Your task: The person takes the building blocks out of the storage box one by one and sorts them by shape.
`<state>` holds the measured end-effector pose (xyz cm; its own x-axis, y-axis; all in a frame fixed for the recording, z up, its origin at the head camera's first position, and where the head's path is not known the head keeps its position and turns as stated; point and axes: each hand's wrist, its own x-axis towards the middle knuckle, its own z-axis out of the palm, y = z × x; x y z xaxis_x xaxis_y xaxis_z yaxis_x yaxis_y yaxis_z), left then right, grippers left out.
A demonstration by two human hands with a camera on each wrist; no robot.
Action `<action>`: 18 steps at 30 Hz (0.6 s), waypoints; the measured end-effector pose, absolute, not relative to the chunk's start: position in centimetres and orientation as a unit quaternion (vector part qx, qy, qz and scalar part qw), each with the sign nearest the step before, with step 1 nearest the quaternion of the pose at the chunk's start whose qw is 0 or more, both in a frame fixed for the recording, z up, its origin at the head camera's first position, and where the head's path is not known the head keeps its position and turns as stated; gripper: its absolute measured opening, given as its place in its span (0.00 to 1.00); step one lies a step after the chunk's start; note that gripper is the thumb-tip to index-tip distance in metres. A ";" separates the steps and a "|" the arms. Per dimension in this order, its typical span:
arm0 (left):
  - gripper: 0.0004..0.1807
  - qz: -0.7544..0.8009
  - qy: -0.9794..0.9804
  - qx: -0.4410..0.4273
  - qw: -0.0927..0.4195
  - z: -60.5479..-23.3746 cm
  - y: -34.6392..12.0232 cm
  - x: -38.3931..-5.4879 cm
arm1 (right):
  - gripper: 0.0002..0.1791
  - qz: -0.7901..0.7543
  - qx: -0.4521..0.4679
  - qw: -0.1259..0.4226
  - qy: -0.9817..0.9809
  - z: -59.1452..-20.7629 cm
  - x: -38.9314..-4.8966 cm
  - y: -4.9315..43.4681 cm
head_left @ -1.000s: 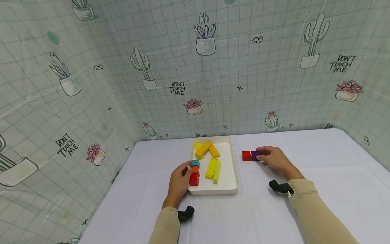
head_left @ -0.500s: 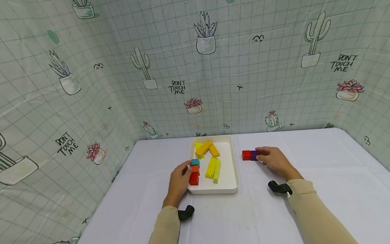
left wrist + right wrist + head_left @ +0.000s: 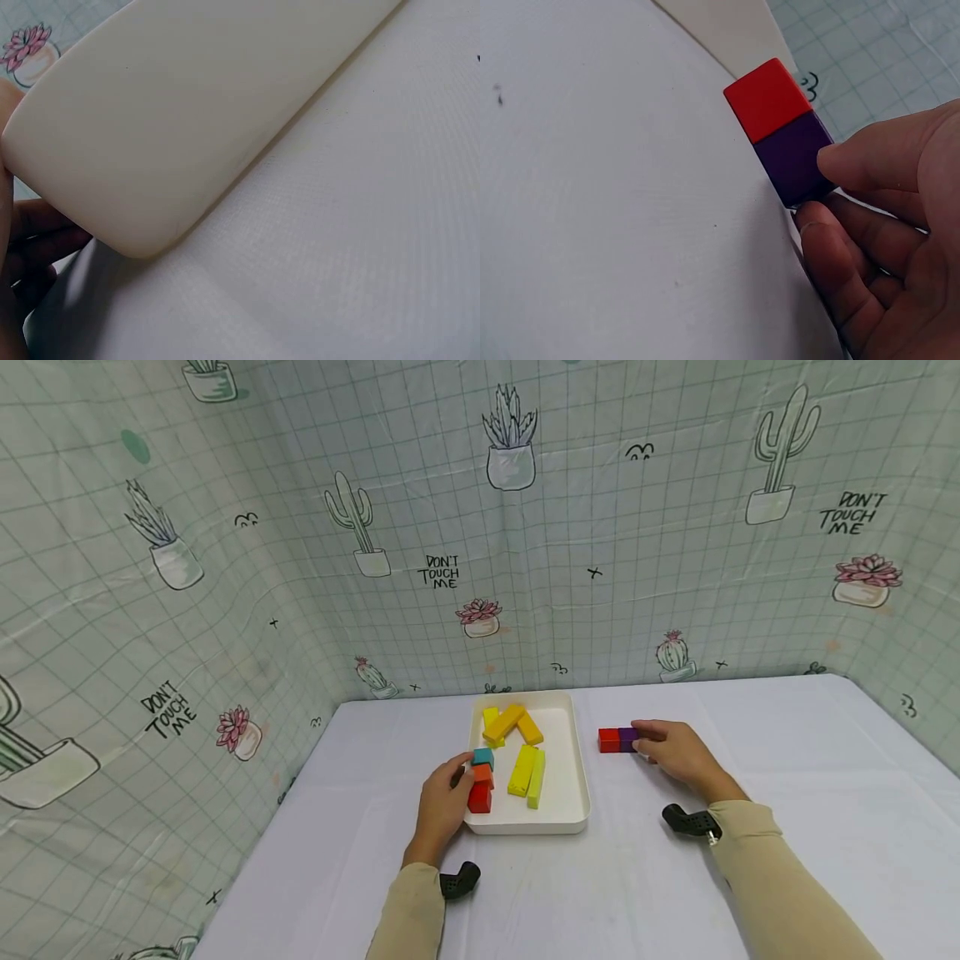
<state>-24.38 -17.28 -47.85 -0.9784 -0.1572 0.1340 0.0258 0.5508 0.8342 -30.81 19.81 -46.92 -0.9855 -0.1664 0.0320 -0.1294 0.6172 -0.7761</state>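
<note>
In the head view, my left hand (image 3: 444,803) holds the left side of the white tray (image 3: 577,802), its fingertips close to a teal cube (image 3: 483,757). Below that cube are an orange block (image 3: 483,775) and a red block (image 3: 481,798) along the tray's left side. The left wrist view shows the tray's outer wall (image 3: 195,112) with the fingers (image 3: 45,232) partly hidden beyond its corner. Right of the tray, my right hand (image 3: 678,758) pinches a purple cube (image 3: 791,161), which touches a red cube (image 3: 769,101) on its left.
Inside the tray, several yellow and orange-yellow bars lie about; one bar (image 3: 504,724) rests across others at the back. A white cloth (image 3: 540,893) covers the table, and a patterned curtain (image 3: 420,627) stands behind it.
The purple cube in my right hand has moved slightly left, closing the small gap to the red cube. My left hand has stayed at the tray. The head view has shifted slightly.
</note>
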 end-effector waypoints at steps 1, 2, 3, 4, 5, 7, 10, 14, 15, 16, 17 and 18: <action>0.20 -0.473 -0.875 0.037 0.097 -47.8 -17.3 -24.4 | 0.27 -0.430 -0.083 0.021 0.899 -46.9 -30.8 19.8; 0.20 -0.473 -0.875 0.037 0.097 -47.8 -17.3 -24.4 | 0.28 -0.430 -0.083 0.022 0.899 -46.9 -30.8 19.8; 0.20 -0.473 -0.875 0.035 0.098 -47.7 -17.3 -24.4 | 0.28 -0.430 -0.082 0.023 0.899 -46.9 -30.8 19.9; 0.20 -0.473 -0.875 0.035 0.096 -47.7 -17.3 -24.4 | 0.28 -0.437 -0.080 0.025 0.896 -46.9 -30.7 20.0; 0.20 -0.474 -0.875 0.034 0.094 -47.7 -17.3 -24.3 | 0.29 -0.448 -0.078 0.025 0.890 -46.9 -30.6 20.1; 0.20 -0.475 -0.874 0.032 0.093 -47.6 -17.2 -24.4 | 0.29 -0.476 -0.065 0.018 0.877 -46.8 -30.4 20.5; 0.20 -0.476 -0.874 0.033 0.093 -47.4 -17.2 -24.4 | 0.26 -0.533 -0.036 -0.030 0.845 -46.5 -30.2 20.7; 0.20 -0.474 -0.875 0.035 0.093 -47.3 -17.3 -24.3 | 0.22 -0.574 -0.024 -0.099 0.813 -45.6 -30.1 19.7; 0.20 -0.476 -0.874 0.036 0.092 -47.3 -17.3 -24.3 | 0.21 -0.581 -0.030 -0.105 0.806 -45.4 -30.0 19.3; 0.20 -0.476 -0.874 0.035 0.091 -47.3 -17.4 -24.2 | 0.20 -0.586 -0.037 -0.103 0.803 -45.1 -29.9 18.9; 0.21 -0.476 -0.874 0.034 0.091 -47.4 -17.4 -24.2 | 0.19 -0.591 -0.044 -0.097 0.800 -44.9 -29.8 18.4; 0.21 -0.476 -0.874 0.033 0.091 -47.4 -17.3 -24.2 | 0.19 -0.593 -0.052 -0.089 0.798 -44.7 -29.8 17.9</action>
